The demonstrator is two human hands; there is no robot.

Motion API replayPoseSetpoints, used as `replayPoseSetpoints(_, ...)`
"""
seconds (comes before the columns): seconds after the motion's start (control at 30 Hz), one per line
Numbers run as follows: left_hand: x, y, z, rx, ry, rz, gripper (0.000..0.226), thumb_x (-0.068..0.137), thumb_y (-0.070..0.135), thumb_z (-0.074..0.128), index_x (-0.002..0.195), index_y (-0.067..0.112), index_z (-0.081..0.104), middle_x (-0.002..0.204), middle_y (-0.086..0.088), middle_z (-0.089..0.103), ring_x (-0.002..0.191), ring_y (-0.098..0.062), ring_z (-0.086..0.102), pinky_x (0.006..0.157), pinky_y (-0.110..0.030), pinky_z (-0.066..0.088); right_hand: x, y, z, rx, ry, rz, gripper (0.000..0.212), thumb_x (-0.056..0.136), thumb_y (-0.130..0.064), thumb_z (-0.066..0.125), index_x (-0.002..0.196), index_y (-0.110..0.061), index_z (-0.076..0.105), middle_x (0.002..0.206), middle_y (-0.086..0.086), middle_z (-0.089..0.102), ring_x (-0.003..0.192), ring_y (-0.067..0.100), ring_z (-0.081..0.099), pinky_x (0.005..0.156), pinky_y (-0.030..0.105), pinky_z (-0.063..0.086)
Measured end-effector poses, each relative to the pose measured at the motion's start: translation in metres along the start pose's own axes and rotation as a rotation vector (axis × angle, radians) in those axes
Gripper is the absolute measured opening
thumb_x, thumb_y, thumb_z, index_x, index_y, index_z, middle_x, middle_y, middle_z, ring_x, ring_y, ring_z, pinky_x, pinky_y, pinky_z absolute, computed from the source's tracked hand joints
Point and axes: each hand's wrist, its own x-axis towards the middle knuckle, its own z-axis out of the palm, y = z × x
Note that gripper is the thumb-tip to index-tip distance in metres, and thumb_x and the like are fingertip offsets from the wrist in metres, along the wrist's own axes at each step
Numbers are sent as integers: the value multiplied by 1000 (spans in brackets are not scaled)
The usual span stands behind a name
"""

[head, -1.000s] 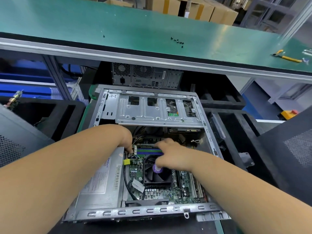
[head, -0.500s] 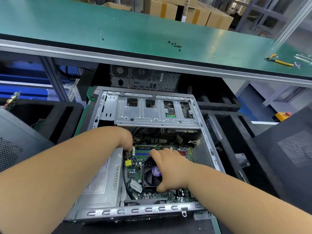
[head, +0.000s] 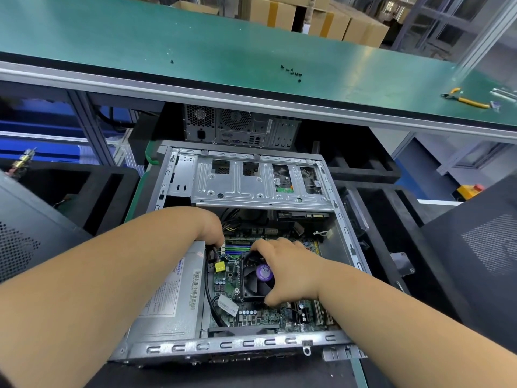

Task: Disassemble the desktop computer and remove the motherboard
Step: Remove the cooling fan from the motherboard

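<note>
Gripping the CPU cooler fan (head: pixel 256 275) with my right hand (head: pixel 291 271), fingers clamped round its frame, on the motherboard (head: pixel 251 313) low in the open case (head: pixel 240 345). My left hand (head: pixel 211 229) pinches a black cable (head: pixel 208 287) by the power supply (head: pixel 170 298). Yanking could crack the board while cables stay plugged. Drive cage (head: pixel 260 182) crowds the far edge.

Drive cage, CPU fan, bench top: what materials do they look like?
Drive cage: looks like bare stamped sheet steel, matte silver, with pressed ribs and punched cutouts.
CPU fan: likely black moulded plastic, slight sheen on blades and frame; purple hub sticker.
Bench top: green mat, probably rubber or vinyl, soft glare; silver edge rail looks like aluminium.
</note>
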Motion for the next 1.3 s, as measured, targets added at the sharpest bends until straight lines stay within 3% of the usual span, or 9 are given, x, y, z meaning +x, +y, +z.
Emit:
replayPoseSetpoints(0.13,1,2,0,7,-7,-7,18,99,25,43,100,10,53,78,0,44,84,-20,41,61,-23,37,3,-2,5,25,-24,-8,91,64,-44,78,137,-21,29,127,5,50,114,27,44,100,47,35)
replayPoseSetpoints(0.33,0,5,0,106,-42,-14,36,99,26,42,125,6,57,122,-14,57,88,-17,42,82,-30,43,9,-6,9,-22,-25,-8,91,65,-43,80,137,-16,30,127,9,49,114,28,44,97,44,40)
replayPoseSetpoints(0.57,5,3,1,32,-79,-6,30,98,25,44,115,6,60,93,-2,53,85,-17,44,72,-23,37,13,5,6,121,-92,-13,104,59,-58,83,142,-25,29,138,6,47,124,27,42,106,43,37)
replayPoseSetpoints(0.7,5,4,0,32,-44,1,42,97,23,47,133,1,48,78,1,53,76,-16,49,51,-18,34,19,19,3,505,-57,118,75,82,-65,57,143,-25,39,144,6,44,130,22,41,109,38,35)
replayPoseSetpoints(0.83,5,1,0,6,0,-16,49,96,26,49,138,2,44,100,-3,51,86,-17,49,62,-23,40,34,31,4,396,45,256,46,98,-37,45,140,-18,44,140,11,44,128,27,40,108,38,35)
replayPoseSetpoints(0.97,6,2,1,-24,1,-21,44,94,26,50,132,2,50,94,-3,52,84,-19,47,57,-21,38,41,25,0,394,61,264,45,95,-43,48,134,-21,49,129,10,48,121,27,44,102,40,40)
replayPoseSetpoints(1.1,4,0,1,-1,13,-27,38,96,28,49,125,4,56,95,-3,50,85,-18,47,74,-26,43,28,14,-10,369,-21,124,64,82,-57,64,135,-27,45,133,4,41,129,23,36,107,41,34)
replayPoseSetpoints(1.2,2,1,0,44,2,-33,38,98,26,46,125,2,57,99,-5,49,86,-17,45,67,-23,41,14,8,-8,165,-155,-4,101,69,-59,76,148,-25,25,145,5,34,134,24,32,113,42,30)
replayPoseSetpoints(1.3,0,3,-1,70,-10,-20,39,99,25,44,130,3,54,117,-10,58,95,-23,53,78,-28,47,9,1,4,-84,-81,-54,110,64,-53,82,148,-17,21,144,8,38,131,28,39,108,42,37)
